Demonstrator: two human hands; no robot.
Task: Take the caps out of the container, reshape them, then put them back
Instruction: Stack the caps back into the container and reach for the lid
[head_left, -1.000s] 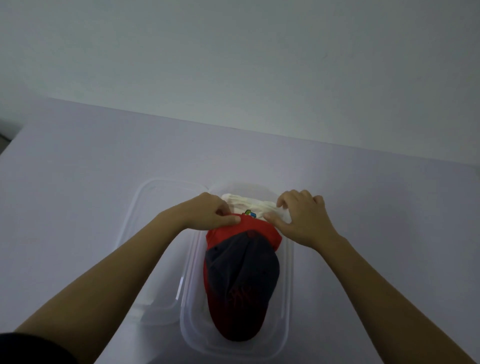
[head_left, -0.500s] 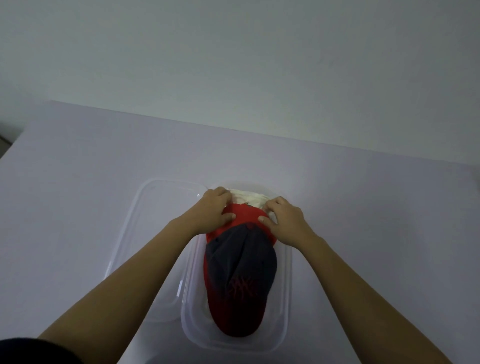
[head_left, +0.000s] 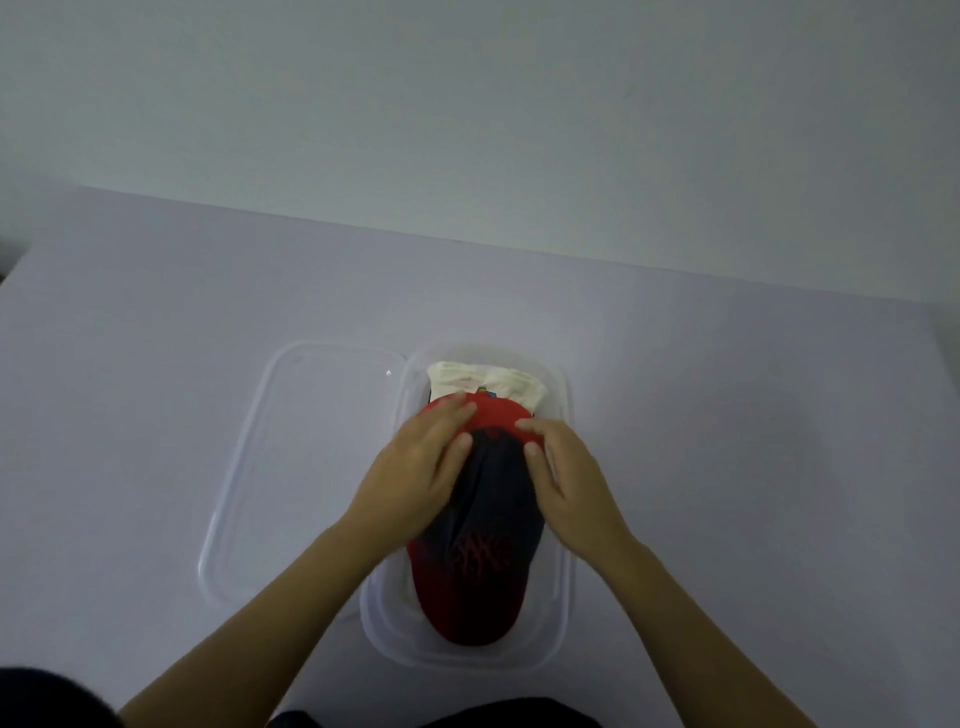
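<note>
A clear plastic container (head_left: 563, 525) is used as the landmark. Inside it, a red and navy cap (head_left: 475, 561) is laid on top, with a white cap (head_left: 493, 384) seen at the container's far end, partly beneath it. The left hand (head_left: 410, 480) and right hand (head_left: 569, 486) are pressed flat, fingers extended, on the cap's sides. A clear lid (head_left: 291, 447) is placed touching the container's left side.

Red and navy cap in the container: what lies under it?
A white cap shows past the far end of the red and navy cap, inside the clear container. Anything deeper is covered.
</note>
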